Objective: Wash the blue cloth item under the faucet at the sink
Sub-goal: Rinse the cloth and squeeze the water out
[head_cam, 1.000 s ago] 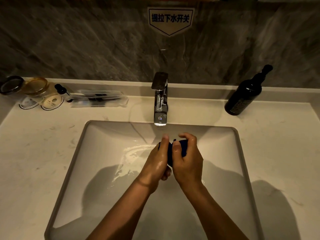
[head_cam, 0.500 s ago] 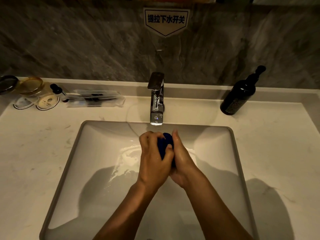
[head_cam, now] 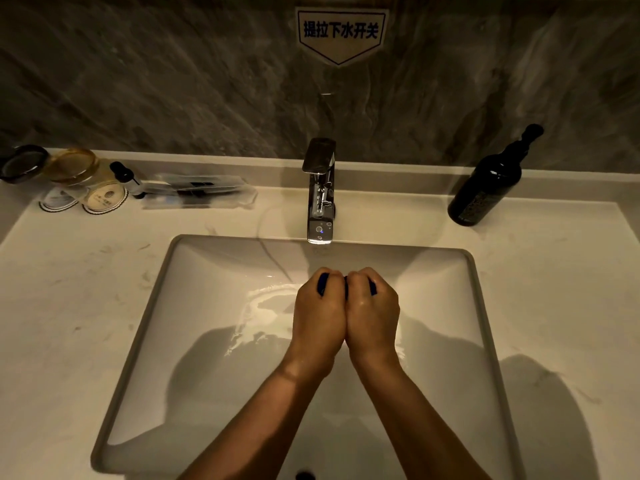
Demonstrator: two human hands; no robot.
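Both fists closed tight, side by side and touching, knuckles up: left hand point(head_cam: 317, 315) and right hand point(head_cam: 372, 311) each clamped on the small dark-blue cloth item point(head_cam: 322, 284). Cloth is almost fully buried in the grip; only thin blue slivers show at the top of each fist and in the seam between them. It sits just below and in front of the spout, above the basin.

Step in hand, my read: squeeze/scrub phase of the wash, cloth bunched between the two fists.

Just beyond the grip: chrome single-lever faucet point(head_cam: 320, 192), outlet right above the knuckles. Can't tell if water is running, no stream visible. Wet sheen on the floor of the white rectangular undermount sink point(head_cam: 214, 271) left of the hands.

Far right of the grip: dark glass pump bottle point(head_cam: 485, 188) on the pale marble-look countertop point(head_cam: 69, 306). Far left: clear amenity tray point(head_cam: 197, 194), well clear.

Next move calls for: loosening the fists, opening the cloth out under the spout to rinse, keeping it over the basin.
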